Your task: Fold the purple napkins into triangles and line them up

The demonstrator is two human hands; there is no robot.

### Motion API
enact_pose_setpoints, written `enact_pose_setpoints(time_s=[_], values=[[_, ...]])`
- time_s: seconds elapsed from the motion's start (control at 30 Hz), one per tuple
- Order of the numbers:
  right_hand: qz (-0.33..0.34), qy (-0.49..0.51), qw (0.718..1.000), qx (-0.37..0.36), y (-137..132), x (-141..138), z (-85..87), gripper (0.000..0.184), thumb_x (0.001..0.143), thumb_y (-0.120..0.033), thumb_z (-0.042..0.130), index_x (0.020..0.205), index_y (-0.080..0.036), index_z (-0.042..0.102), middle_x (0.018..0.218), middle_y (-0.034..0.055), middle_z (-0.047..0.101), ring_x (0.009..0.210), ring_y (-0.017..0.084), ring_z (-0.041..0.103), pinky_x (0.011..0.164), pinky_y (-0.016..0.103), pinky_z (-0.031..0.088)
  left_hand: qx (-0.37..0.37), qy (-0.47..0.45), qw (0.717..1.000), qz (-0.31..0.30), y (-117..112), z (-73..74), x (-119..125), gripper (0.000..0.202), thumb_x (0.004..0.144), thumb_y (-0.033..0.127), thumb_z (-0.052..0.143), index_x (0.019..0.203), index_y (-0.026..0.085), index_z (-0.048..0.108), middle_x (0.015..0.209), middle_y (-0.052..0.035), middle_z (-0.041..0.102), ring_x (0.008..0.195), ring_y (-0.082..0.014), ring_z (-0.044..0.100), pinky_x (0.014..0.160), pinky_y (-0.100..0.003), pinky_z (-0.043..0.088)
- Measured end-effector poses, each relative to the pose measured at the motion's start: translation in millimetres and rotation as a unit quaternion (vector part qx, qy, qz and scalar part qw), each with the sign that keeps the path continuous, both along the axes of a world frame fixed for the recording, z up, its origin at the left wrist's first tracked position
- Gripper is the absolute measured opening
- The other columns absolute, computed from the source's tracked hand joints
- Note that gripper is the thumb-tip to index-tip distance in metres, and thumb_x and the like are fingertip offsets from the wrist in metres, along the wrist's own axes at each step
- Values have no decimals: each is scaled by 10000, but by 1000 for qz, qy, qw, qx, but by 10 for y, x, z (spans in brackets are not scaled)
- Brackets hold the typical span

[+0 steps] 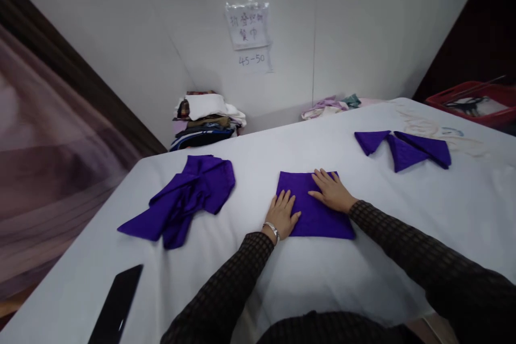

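Observation:
A purple cloth napkin (318,220), folded into a flat square, lies on the white table in front of me. My left hand (282,216) rests flat on its left edge, fingers spread, with a bracelet at the wrist. Across the upper right part of the napkin lies my right hand (331,191), palm down with the fingers apart. Left of my hands is a crumpled heap of purple cloth (197,188). At the far right, purple pieces folded into triangles (407,157) stand or lie near each other.
A black flat object (116,303) lies at the table's (250,161) left front. Behind the far edge are a pile of folded clothes (207,118) and more cloth (326,107). A red basket (475,105) stands at the far right. Handwritten paper (250,27) hangs on the wall.

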State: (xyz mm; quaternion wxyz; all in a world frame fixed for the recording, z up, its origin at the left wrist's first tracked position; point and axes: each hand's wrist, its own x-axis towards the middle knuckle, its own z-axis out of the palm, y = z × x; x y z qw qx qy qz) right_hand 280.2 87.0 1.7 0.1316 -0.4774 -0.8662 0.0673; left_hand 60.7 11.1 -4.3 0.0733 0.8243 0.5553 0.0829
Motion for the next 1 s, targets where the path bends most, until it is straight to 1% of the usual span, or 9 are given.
enact_pose_setpoints(time_s=[0.13, 0.3, 0.4, 0.5, 0.6, 0.73, 0.8, 0.9, 1.0], values=[[99, 15, 995, -10, 7, -444, 135, 638, 907, -531, 348, 1400, -127, 363, 1472, 166, 306, 1376, 293, 211, 1092, 513, 178, -1, 12, 1000, 5, -31, 52, 24, 578, 907, 461, 342, 1396, 153, 340, 1487, -114, 306, 1397, -263, 176, 1133, -477, 143], [128, -9, 991, -27, 145, -837, 134, 597, 920, -494, 332, 1396, -135, 372, 1470, 160, 315, 1370, 304, 224, 1083, 525, 191, 18, 5, 1000, -17, -177, 170, 57, 578, 903, 465, 359, 1397, 167, 340, 1462, -115, 351, 1390, -263, 197, 1144, -473, 115], [155, -15, 987, -24, 226, -952, 102, 618, 917, -528, 315, 1398, -143, 368, 1475, 151, 310, 1375, 287, 217, 1094, 502, 181, 11, -11, 999, -40, -289, 127, 51, 608, 894, 531, 334, 1386, 175, 361, 1453, -111, 368, 1378, -255, 233, 1143, -469, 144], [170, -27, 985, -32, 282, -1001, 33, 657, 914, -560, 286, 1399, -123, 366, 1478, 157, 299, 1378, 274, 211, 1099, 483, 176, -2, -17, 999, -45, -346, 10, 22, 654, 885, 584, 296, 1383, 166, 363, 1453, -111, 367, 1370, -265, 249, 1128, -474, 189], [160, -41, 985, -40, 310, -987, -75, 666, 914, -566, 271, 1403, -123, 362, 1481, 150, 294, 1380, 268, 208, 1101, 484, 167, 2, -17, 999, -48, -346, -80, 3, 664, 886, 590, 279, 1393, 166, 344, 1469, -100, 344, 1382, -261, 218, 1131, -469, 183], [157, -37, 986, -38, 328, -948, -158, 654, 916, -554, 274, 1417, -139, 341, 1495, 125, 268, 1388, 252, 184, 1109, 473, 146, 1, -9, 999, -53, -324, -92, 5, 663, 889, 585, 275, 1397, 164, 337, 1468, -103, 347, 1388, -251, 205, 1134, -468, 176], [159, -37, 985, -50, 353, -948, -124, 655, 914, -552, 288, 1418, -137, 339, 1499, 123, 259, 1390, 250, 175, 1114, 471, 129, -3, -8, 998, -55, -321, -80, 8, 663, 893, 582, 266, 1396, 157, 339, 1470, -108, 341, 1388, -249, 207, 1135, -466, 174], [143, -30, 983, -112, 379, -953, 17, 661, 921, -537, 278, 1427, -113, 313, 1503, 132, 239, 1394, 241, 163, 1118, 461, 124, -5, -12, 999, -53, -320, -73, 10, 666, 894, 583, 258, 1393, 151, 343, 1482, -109, 317, 1392, -255, 194, 1135, -469, 169], [109, 11, 983, -150, 233, -910, 166, 666, 939, -516, 227, 1448, -86, 247, 1514, 138, 186, 1403, 229, 112, 1123, 448, 112, -9, -14, 999, -52, -309, -71, 17, 671, 889, 585, 273, 1395, 150, 340, 1487, -112, 305, 1394, -260, 184, 1135, -476, 163]])
